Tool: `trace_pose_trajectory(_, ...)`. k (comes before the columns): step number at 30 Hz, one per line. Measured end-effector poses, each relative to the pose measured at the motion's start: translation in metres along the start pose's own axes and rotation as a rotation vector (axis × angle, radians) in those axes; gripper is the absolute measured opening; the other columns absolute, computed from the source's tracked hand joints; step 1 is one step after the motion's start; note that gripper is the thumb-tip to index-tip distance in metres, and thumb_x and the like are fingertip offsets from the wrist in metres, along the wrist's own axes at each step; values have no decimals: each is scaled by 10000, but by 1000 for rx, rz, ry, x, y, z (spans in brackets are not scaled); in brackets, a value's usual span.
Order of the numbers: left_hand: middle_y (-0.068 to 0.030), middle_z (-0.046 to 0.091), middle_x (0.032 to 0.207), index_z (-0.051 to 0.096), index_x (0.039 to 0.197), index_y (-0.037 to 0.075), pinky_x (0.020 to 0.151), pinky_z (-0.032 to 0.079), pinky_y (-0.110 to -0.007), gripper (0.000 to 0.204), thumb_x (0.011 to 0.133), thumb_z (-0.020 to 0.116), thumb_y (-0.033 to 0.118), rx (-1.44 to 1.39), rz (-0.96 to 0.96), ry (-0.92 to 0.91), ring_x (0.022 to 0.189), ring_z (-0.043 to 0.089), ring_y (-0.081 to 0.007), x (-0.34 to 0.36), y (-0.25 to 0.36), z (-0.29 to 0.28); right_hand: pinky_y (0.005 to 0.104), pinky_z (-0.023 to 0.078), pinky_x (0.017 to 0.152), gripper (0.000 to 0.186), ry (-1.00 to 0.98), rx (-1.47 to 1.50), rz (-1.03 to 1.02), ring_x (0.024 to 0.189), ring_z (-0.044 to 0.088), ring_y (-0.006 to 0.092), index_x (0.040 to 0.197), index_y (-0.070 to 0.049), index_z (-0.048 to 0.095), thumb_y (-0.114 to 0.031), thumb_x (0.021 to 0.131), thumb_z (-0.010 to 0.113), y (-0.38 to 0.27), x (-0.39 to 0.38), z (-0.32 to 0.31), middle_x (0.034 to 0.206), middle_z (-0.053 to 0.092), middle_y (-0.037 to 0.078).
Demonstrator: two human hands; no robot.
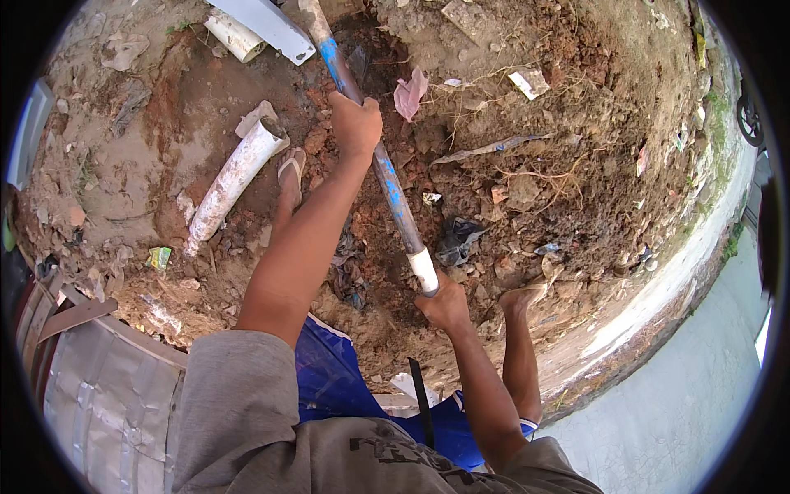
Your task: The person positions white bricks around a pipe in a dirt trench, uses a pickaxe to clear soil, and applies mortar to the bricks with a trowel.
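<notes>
I grip a long metal pole [391, 193] with flaking blue paint and a white lower section, slanting from the top edge toward me. My left hand [355, 123] is closed round its upper part. My right hand [443, 305] is closed round the lower end, by the white section. The pole's far end runs out of view. Loose brown soil [502, 206] with roots and bits of litter lies beneath it. My left foot [290, 177], in a sandal, stands left of the pole; my right foot [527, 294] is right of my right hand.
A dirty white pipe [234, 185] lies at left, with a short pipe [234, 37] and a pale panel [276, 29] at the top. Corrugated metal sheeting [103, 403] fills the lower left. A pale wall [683, 370] curves along the right. A dark wheel [749, 119] shows beyond.
</notes>
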State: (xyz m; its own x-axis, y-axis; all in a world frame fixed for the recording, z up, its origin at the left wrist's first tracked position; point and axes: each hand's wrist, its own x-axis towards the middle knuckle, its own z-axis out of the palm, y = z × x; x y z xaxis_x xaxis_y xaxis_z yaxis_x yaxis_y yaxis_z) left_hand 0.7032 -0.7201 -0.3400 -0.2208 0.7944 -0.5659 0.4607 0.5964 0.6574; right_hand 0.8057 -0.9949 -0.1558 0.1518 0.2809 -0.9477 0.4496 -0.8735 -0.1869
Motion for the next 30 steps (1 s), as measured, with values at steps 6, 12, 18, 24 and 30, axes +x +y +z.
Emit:
trace_pose_trajectory(6,-295,652,920,460,1103,-59,773,538,-524,404,838,700,129,155,-229,-141,877,681,-476,-103,-112,68,531,551,771,438,214,-398,-127,907,688,450,1166,7,666,-251,813,691,124,-78,43,939,716,265)
trace_pose_trajectory(12,-135,559,722,355,1137,-54,412,481,-380,344,913,604,29,-105,-462,-282,487,608,-236,-217,-91,5,542,547,741,425,-2,-145,241,844,687,465,1122,-37,650,-224,752,740,114,-218,40,876,711,253)
trace_pose_trajectory(18,-97,530,691,368,1142,-8,432,479,-376,361,893,620,54,-96,-656,-523,507,604,-223,-402,-52,-97,515,554,749,490,-110,-127,507,867,695,447,1164,-24,642,-217,730,761,103,-345,53,899,716,251)
trace_pose_trajectory(24,-76,533,738,380,1169,8,447,497,-334,364,894,615,46,-352,-690,-482,509,587,-173,-377,-12,-123,508,556,756,511,-78,-71,437,877,698,440,1176,-24,644,-218,720,769,86,-322,44,902,718,248)
trace_pose_trajectory(30,-106,562,687,399,1016,-29,408,472,-356,319,874,653,103,-277,-170,-129,485,599,-199,-79,49,-49,519,554,793,439,192,-143,-84,927,703,420,1175,-80,675,-287,789,707,-10,-66,0,947,721,256)
